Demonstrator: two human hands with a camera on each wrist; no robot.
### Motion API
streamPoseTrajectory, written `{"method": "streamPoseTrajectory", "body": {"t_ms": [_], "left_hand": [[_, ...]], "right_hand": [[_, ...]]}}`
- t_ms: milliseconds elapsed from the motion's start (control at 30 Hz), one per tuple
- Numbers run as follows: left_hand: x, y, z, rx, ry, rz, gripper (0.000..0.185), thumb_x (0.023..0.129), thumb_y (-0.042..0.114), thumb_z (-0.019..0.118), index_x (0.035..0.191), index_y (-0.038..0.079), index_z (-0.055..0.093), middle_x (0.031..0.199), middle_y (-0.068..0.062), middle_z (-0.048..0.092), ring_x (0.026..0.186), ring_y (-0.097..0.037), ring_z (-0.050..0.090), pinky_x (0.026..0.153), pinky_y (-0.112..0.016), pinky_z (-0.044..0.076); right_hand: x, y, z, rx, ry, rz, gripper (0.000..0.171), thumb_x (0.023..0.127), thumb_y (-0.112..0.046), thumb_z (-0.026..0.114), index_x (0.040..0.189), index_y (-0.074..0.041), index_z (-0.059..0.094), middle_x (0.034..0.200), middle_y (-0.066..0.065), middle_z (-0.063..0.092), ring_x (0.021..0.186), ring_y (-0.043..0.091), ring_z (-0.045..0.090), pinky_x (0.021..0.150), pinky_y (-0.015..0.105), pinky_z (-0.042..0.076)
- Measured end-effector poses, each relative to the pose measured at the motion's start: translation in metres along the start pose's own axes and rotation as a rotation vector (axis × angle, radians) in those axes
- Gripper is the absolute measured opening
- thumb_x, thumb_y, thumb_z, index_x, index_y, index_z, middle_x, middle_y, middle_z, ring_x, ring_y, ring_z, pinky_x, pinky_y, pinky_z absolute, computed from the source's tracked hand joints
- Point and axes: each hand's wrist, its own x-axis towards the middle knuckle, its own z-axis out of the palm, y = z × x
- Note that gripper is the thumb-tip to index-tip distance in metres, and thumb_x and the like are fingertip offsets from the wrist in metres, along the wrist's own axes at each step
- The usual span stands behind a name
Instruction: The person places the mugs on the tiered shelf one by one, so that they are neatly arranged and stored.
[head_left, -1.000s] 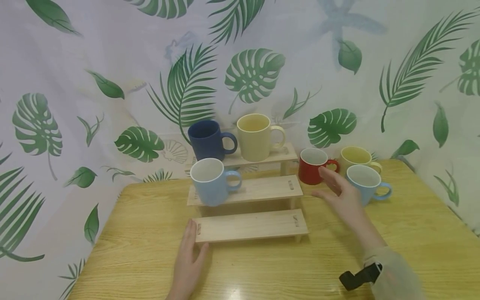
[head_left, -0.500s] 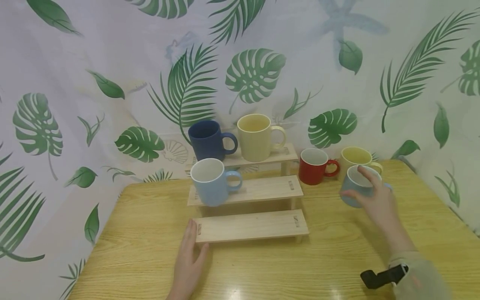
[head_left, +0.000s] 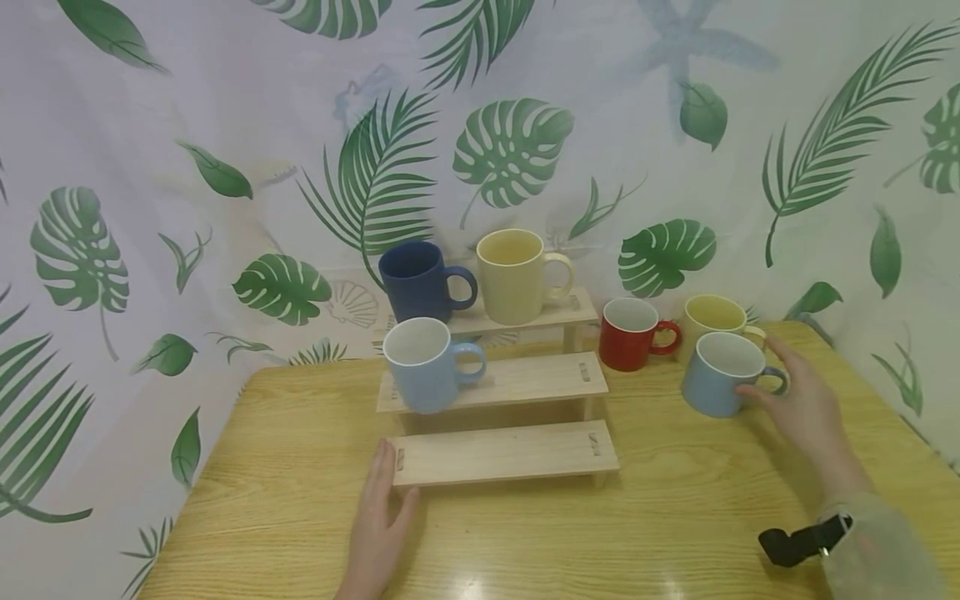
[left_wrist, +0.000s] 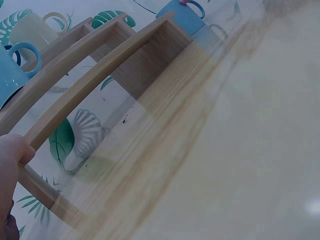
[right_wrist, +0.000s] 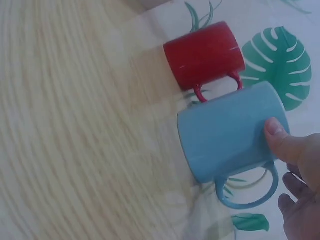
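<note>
My right hand [head_left: 806,412] is at the handle side of a light blue mug [head_left: 716,383] on the table's right side. Its thumb [right_wrist: 277,135] overlaps the mug's wall beside the handle in the right wrist view, and the index finger reaches out past the handle. The other fingers hang loosely bent beside the handle. My left hand [head_left: 378,521] rests at the left end of the lowest board of a stepped wooden rack [head_left: 502,454], fingers straight along that end and thumb at the front edge. That thumb also shows on the board [left_wrist: 75,102] in the left wrist view.
Behind the light blue mug stand a red mug [head_left: 624,340] and a yellow mug [head_left: 708,315]. A dark blue mug [head_left: 416,283] and a pale yellow mug [head_left: 510,279] stand on the rack's top board. Another light blue mug [head_left: 423,367] is on the middle board.
My right hand has moved rightward, from near the red mug, across the front of the light blue mug, to its handle side. My left hand stays at the rack.
</note>
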Motion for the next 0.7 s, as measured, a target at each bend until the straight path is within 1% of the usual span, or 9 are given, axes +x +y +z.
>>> {"method": "streamPoseTrajectory", "body": {"t_ms": [200, 367, 467, 567, 700], "left_hand": [[0.0, -0.001, 0.0, 0.007, -0.005, -0.003, 0.065, 0.092, 0.038, 0.048, 0.146, 0.028, 0.012, 0.153, 0.005, 0.008, 0.139, -0.018, 0.008, 0.11, -0.05, 0.013], [0.0, -0.003, 0.001, 0.007, -0.001, 0.007, 0.065, 0.092, 0.037, 0.049, 0.146, 0.027, 0.012, 0.153, 0.004, 0.008, 0.139, -0.019, 0.008, 0.11, -0.051, 0.014], [0.0, -0.003, 0.001, 0.008, 0.0, 0.005, 0.066, 0.092, 0.036, 0.049, 0.146, 0.027, 0.012, 0.153, 0.004, 0.008, 0.138, -0.018, 0.008, 0.11, -0.05, 0.014], [0.0, -0.002, 0.001, 0.015, -0.001, 0.007, 0.066, 0.092, 0.035, 0.049, 0.146, 0.027, 0.012, 0.153, 0.004, 0.008, 0.138, -0.019, 0.009, 0.11, -0.051, 0.014], [0.0, 0.001, 0.0, 0.013, 0.001, 0.004, 0.066, 0.092, 0.033, 0.05, 0.146, 0.026, 0.012, 0.153, 0.004, 0.008, 0.138, -0.018, 0.009, 0.11, -0.05, 0.013]], "right_hand": [[0.005, 0.012, -0.003, -0.02, -0.053, 0.002, 0.085, 0.08, -0.038, 0.067, 0.142, -0.001, 0.022, 0.137, 0.033, 0.029, 0.119, 0.056, 0.027, 0.089, 0.069, 0.025], [0.007, 0.016, -0.004, -0.05, -0.066, -0.033, 0.079, 0.079, -0.038, 0.068, 0.137, 0.001, 0.033, 0.129, 0.034, 0.041, 0.113, 0.056, 0.035, 0.084, 0.067, 0.03], [0.006, 0.017, -0.005, -0.081, -0.056, -0.057, 0.074, 0.078, -0.037, 0.069, 0.133, 0.002, 0.04, 0.123, 0.033, 0.047, 0.109, 0.054, 0.04, 0.082, 0.064, 0.033], [0.004, 0.017, -0.007, -0.105, -0.041, -0.064, 0.07, 0.077, -0.037, 0.07, 0.13, 0.002, 0.045, 0.121, 0.032, 0.049, 0.104, 0.051, 0.046, 0.077, 0.061, 0.038], [0.002, 0.019, -0.01, -0.136, -0.02, -0.08, 0.059, 0.077, -0.034, 0.07, 0.12, 0.004, 0.054, 0.11, 0.03, 0.057, 0.095, 0.047, 0.053, 0.071, 0.056, 0.043]]}}
